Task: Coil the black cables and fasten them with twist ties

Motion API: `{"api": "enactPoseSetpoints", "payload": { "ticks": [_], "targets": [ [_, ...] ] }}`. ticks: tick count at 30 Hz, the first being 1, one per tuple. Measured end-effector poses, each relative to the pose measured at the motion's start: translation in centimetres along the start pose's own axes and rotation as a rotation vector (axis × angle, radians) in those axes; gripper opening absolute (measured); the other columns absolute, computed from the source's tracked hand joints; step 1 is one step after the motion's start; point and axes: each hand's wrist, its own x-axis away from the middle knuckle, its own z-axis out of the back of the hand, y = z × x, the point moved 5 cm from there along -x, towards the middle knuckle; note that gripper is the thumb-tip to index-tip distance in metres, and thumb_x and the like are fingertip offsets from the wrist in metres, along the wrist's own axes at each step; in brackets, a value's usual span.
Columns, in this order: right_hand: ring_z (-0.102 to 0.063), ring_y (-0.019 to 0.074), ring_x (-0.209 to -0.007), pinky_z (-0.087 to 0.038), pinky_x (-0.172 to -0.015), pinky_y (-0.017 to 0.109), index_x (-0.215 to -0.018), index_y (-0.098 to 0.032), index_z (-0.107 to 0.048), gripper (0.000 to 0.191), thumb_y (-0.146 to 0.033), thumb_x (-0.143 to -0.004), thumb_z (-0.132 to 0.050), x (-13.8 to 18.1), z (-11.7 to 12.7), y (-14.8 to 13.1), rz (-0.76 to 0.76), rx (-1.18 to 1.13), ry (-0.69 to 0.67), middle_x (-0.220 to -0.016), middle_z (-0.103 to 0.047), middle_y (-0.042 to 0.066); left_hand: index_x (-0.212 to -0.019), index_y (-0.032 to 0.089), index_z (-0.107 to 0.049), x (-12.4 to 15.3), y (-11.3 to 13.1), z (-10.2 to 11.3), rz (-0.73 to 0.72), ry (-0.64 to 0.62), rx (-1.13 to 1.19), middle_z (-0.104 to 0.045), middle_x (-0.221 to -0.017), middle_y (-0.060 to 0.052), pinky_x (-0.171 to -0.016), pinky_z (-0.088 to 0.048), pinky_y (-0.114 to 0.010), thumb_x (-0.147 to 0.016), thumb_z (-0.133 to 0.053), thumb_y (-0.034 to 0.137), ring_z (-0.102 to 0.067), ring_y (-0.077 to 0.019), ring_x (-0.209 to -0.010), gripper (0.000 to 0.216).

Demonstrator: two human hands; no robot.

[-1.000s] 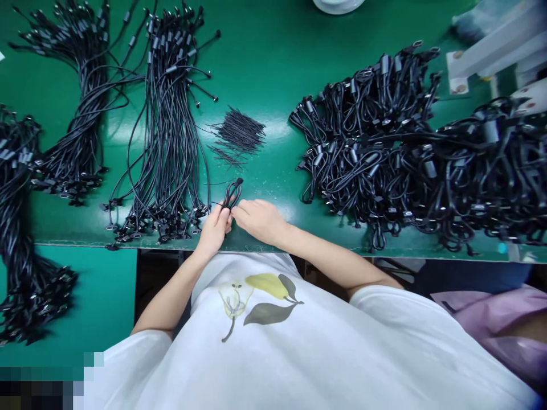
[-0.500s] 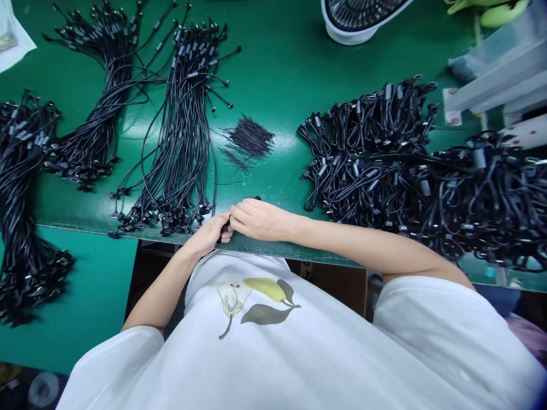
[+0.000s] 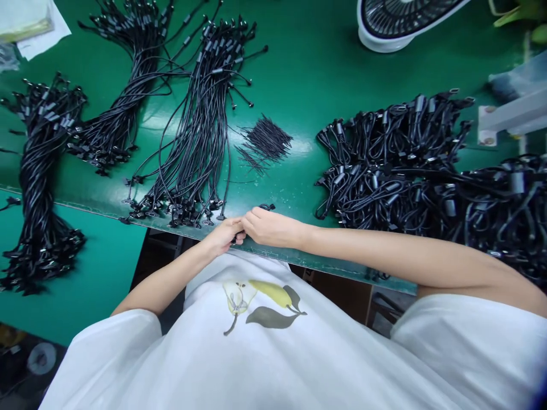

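My left hand (image 3: 226, 235) and my right hand (image 3: 269, 226) meet at the front edge of the green table (image 3: 299, 74), fingers closed together round a small coiled black cable (image 3: 267, 206). Only a loop of that cable shows above my right hand. Just left of my hands lies a long bunch of straight black cables (image 3: 192, 142). A small pile of thin black ties (image 3: 262, 142) lies a little beyond my hands.
A large heap of coiled black cables (image 3: 419, 165) fills the table's right side. More cable bunches (image 3: 115, 114) lie at far left, one (image 3: 38, 182) draped over the lower green surface. A white fan (image 3: 397, 23) stands at the back; a white rack (image 3: 508, 114) at right.
The view has shifted, so the table contents sit farther right and lower. My hands closed over the coiled cable and drew it nearer the table edge; less of it shows now.
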Motion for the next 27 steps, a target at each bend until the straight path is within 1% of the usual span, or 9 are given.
{"api": "enactPoseSetpoints", "payload": {
  "ticks": [4,8,12,14,16,19,23,25,27],
  "targets": [
    [-0.048,0.0211,-0.065,-0.024,-0.058,0.035,-0.078,-0.009,-0.065,0.026,-0.007,-0.089,-0.042,-0.5,-0.6,0.8,-0.101,-0.046,-0.190,-0.070,-0.058,0.011,-0.063,0.015,-0.053,-0.5,-0.1,-0.6,-0.089,0.060,-0.018,-0.040,-0.052,0.006,-0.045,-0.026,-0.018,-0.073,-0.074,0.033,-0.034,-0.0057,-0.047,0.030],
    [-0.053,0.0217,-0.069,-0.026,-0.061,0.034,-0.085,-0.010,-0.065,0.024,-0.014,-0.091,-0.043,-1.0,-1.2,2.9,-0.401,-0.331,-0.281,-0.076,-0.064,0.012,-0.062,0.016,-0.055,-1.4,1.2,-0.2,-0.237,0.135,0.059,-0.051,-0.059,0.002,-0.058,-0.039,-0.022,-0.081,-0.064,0.034,-0.046,-0.0100,-0.059,0.028],
    [-0.058,0.0190,-0.081,-0.031,-0.068,0.030,-0.089,-0.013,-0.065,0.031,-0.024,-0.098,-0.037,-0.7,-2.0,4.9,-0.788,-0.627,-0.142,-0.088,-0.068,0.010,-0.079,0.018,-0.067,-1.4,3.8,1.1,-0.422,0.145,0.098,-0.064,-0.083,-0.003,-0.085,-0.044,-0.030,-0.077,-0.064,0.032,-0.058,-0.0175,-0.086,0.015],
    [-0.058,0.0162,-0.079,-0.032,-0.069,0.027,-0.084,-0.015,-0.063,0.033,-0.027,-0.100,-0.036,-0.2,-2.6,5.5,-0.890,-0.818,-0.059,-0.086,-0.068,0.006,-0.083,0.020,-0.071,-0.6,5.2,1.7,-0.575,0.163,-0.068,-0.063,-0.095,-0.004,-0.094,-0.040,-0.032,-0.076,-0.064,0.026,-0.056,-0.0191,-0.098,0.013],
    [-0.056,0.0144,-0.074,-0.032,-0.067,0.025,-0.077,-0.017,-0.061,0.034,-0.027,-0.100,-0.037,0.3,-3.1,5.9,-0.935,-0.936,-0.023,-0.080,-0.065,0.003,-0.080,0.021,-0.074,0.2,5.9,1.7,-0.682,0.140,-0.365,-0.058,-0.097,-0.004,-0.096,-0.039,-0.032,-0.080,-0.058,0.023,-0.054,-0.0185,-0.099,0.015],
    [-0.054,0.0161,-0.075,-0.031,-0.069,0.027,-0.077,-0.016,-0.061,0.032,-0.025,-0.099,-0.039,0.8,-2.7,5.9,-0.971,-0.816,-0.028,-0.079,-0.065,0.004,-0.073,0.020,-0.073,0.2,5.4,1.1,-0.679,0.021,-0.689,-0.052,-0.085,-0.003,-0.087,-0.043,-0.032,-0.084,-0.053,0.021,-0.052,-0.0168,-0.086,0.023],
    [-0.054,0.0194,-0.083,-0.029,-0.070,0.030,-0.089,-0.015,-0.065,0.029,-0.024,-0.098,-0.039,-0.4,-1.5,2.9,-0.789,-0.649,-0.080,-0.087,-0.068,0.009,-0.071,0.018,-0.068,-1.4,4.5,2.3,-0.495,0.082,-0.501,-0.056,-0.075,-0.003,-0.076,-0.044,-0.030,-0.081,-0.057,0.028,-0.052,-0.0170,-0.077,0.018],
    [-0.055,0.0188,-0.083,-0.029,-0.069,0.029,-0.091,-0.016,-0.066,0.028,-0.024,-0.098,-0.040,-1.0,-1.8,1.3,-0.677,-0.727,-0.124,-0.088,-0.068,0.008,-0.080,0.017,-0.069,-1.5,4.7,2.8,-0.445,0.113,-0.333,-0.062,-0.080,-0.005,-0.071,-0.044,-0.030,-0.086,-0.052,0.039,-0.054,-0.0172,-0.074,0.028],
    [-0.055,0.0175,-0.082,-0.029,-0.068,0.028,-0.089,-0.017,-0.066,0.027,-0.025,-0.098,-0.042,-0.7,-2.8,1.2,-0.707,-0.830,-0.178,-0.088,-0.069,0.006,-0.081,0.017,-0.070,-0.6,5.4,2.5,-0.472,0.070,-0.277,-0.065,-0.087,-0.007,-0.070,-0.045,-0.031,-0.090,-0.044,0.051,-0.055,-0.0173,-0.074,0.043]
  ]
}}
